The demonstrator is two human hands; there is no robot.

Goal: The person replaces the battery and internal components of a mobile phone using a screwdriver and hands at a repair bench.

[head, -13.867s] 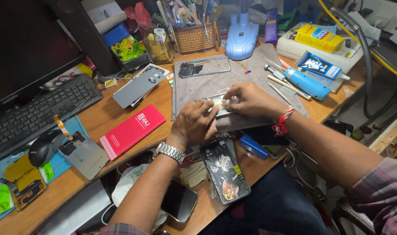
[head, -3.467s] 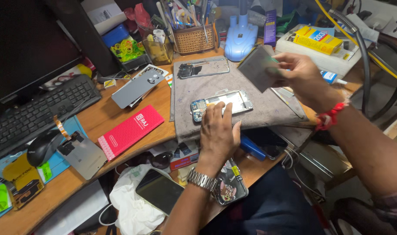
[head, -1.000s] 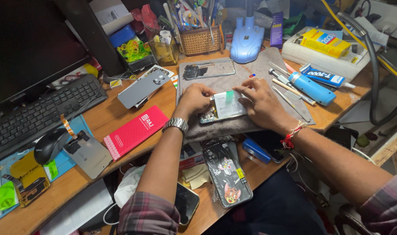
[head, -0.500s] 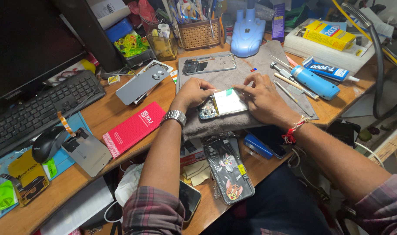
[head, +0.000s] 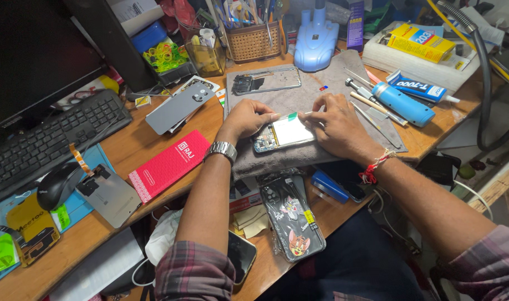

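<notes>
An opened phone (head: 285, 134) with a white battery lies on a grey cloth mat (head: 310, 95) in the middle of the wooden desk. My left hand (head: 247, 118), with a metal wristwatch, presses on the phone's left end. My right hand (head: 335, 124), with a red thread band at the wrist, rests on its right end, fingertips at the top edge near a small green tab. Both hands touch the phone, which stays flat on the mat.
A phone frame (head: 265, 81) lies at the mat's far edge, tools and a blue cylinder (head: 402, 104) to the right. A grey back cover (head: 179, 106), red box (head: 169, 164), keyboard (head: 48, 142), mouse (head: 58, 185) sit left. A cartoon phone case (head: 292, 217) lies near.
Some seconds ago my right hand held a grey panel up; now both hands press on the opened phone. Over the last second they have shifted only slightly.
</notes>
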